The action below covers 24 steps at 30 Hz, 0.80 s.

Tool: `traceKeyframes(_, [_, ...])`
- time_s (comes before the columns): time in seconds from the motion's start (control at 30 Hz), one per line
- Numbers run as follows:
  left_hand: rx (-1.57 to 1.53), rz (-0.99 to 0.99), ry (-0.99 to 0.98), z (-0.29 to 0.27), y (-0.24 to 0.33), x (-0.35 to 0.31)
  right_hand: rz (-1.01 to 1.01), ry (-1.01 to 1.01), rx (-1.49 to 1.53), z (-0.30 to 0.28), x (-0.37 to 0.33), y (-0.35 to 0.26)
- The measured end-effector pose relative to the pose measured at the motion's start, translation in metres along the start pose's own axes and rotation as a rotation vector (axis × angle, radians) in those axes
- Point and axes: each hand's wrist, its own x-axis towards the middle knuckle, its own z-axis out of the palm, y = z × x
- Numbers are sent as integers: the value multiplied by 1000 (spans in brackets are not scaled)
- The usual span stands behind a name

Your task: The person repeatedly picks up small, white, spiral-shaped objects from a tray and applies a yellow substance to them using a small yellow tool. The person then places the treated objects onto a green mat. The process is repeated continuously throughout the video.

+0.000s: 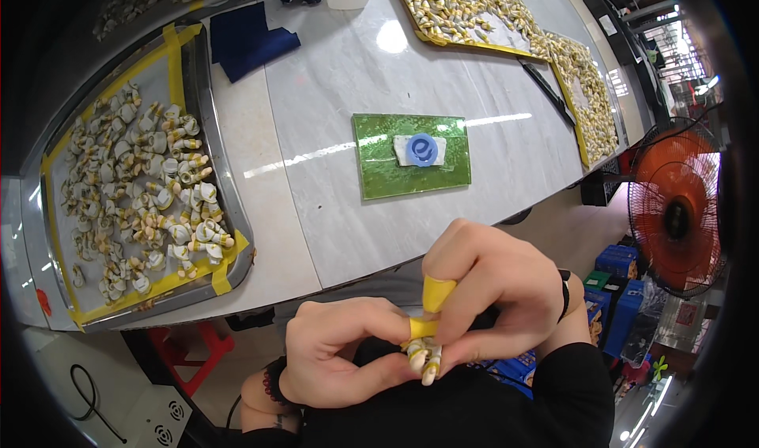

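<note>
My left hand (340, 353) and my right hand (502, 294) meet in front of my body, below the table's near edge. Between their fingertips they pinch a small white figurine part (424, 356) with yellow-gold bands and pale tips pointing down. Yellow finger covers wrap a fingertip of each hand, and the fingers hide the upper part of the piece. Beyond my hands, a green glass slab (387, 181) lies on the table. On it is a white pad (401, 149) bearing a round blue mould-like piece (423, 151).
At left, a metal tray (243, 246) edged in yellow tape holds many similar figurine parts. Two yellow-edged trays of small pieces (466, 9) (589, 92) stand at far right, a dark bar (547, 94) beside them. A blue cloth (251, 43) lies behind; an orange fan (677, 211) stands right.
</note>
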Motion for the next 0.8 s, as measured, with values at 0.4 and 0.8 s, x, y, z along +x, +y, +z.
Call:
traceKeyframes(0.4, [190, 82, 7, 2, 5, 3, 3, 29, -102, 0, -1, 0])
traceKeyframes(0.8, [1430, 183, 191, -32, 88, -8, 11, 147, -361, -28, -32, 1])
